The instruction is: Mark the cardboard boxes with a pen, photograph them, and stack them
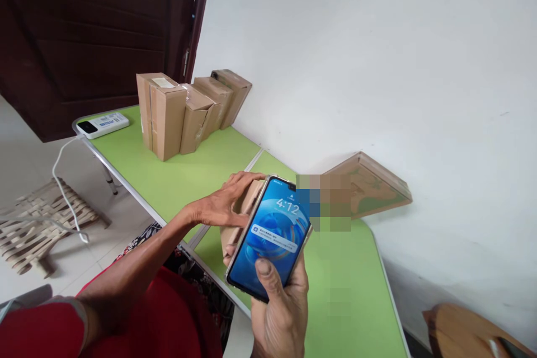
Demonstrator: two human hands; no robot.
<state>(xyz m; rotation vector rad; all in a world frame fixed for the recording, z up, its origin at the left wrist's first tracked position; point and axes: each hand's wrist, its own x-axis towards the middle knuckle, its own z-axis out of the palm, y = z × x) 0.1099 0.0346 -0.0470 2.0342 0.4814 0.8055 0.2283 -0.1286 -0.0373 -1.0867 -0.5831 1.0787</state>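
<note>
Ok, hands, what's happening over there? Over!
Right hand: gripping phone, screen lit. Left hand: touching cardboard box, grip partly hidden. Phone blocks part of that box from view.

Top (155, 313) was bright red. Left sleeve (44, 330) was red too, short, with grey band (80, 313) around edge. Below top, black cloth (216, 296) showed, with little white shapes all over. Left arm (142, 265) was bare below sleeve. Left hand (226, 201) and right hand (280, 302) were bare too.
</note>
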